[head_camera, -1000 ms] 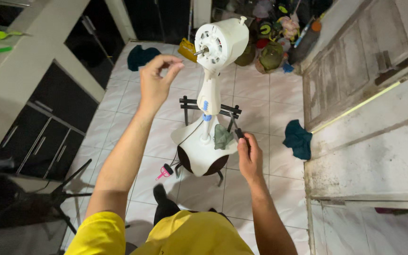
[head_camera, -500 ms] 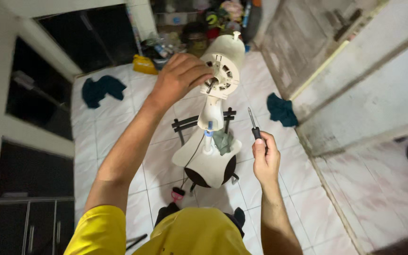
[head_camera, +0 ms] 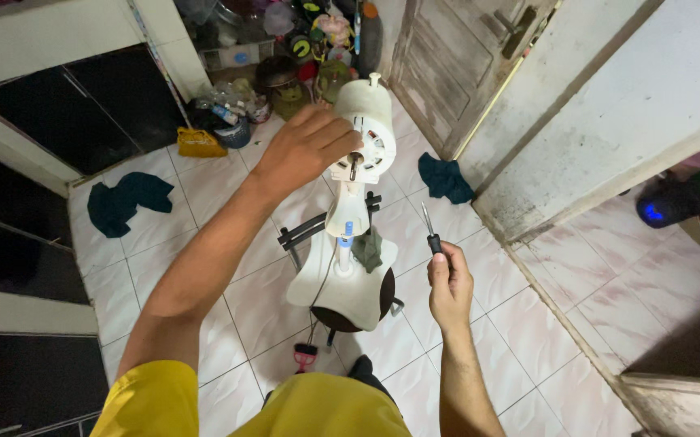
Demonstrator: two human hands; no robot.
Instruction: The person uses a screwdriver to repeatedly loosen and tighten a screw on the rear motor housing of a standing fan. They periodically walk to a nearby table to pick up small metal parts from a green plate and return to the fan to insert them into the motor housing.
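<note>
A white fan motor head (head_camera: 364,133) stands upright on its white stand, front face showing vents and a bare metal shaft at the centre. A screwdriver (head_camera: 429,231) with a dark handle and thin metal blade points upward, just right of the motor head's stand, lower down.

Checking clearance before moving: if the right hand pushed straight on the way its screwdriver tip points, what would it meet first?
Probably nothing close: the right hand holds the black-handled screwdriver pointing up into open air, right of the white fan motor housing. Beyond lies the dark teal cloth on the floor, though depth is unclear.
</note>
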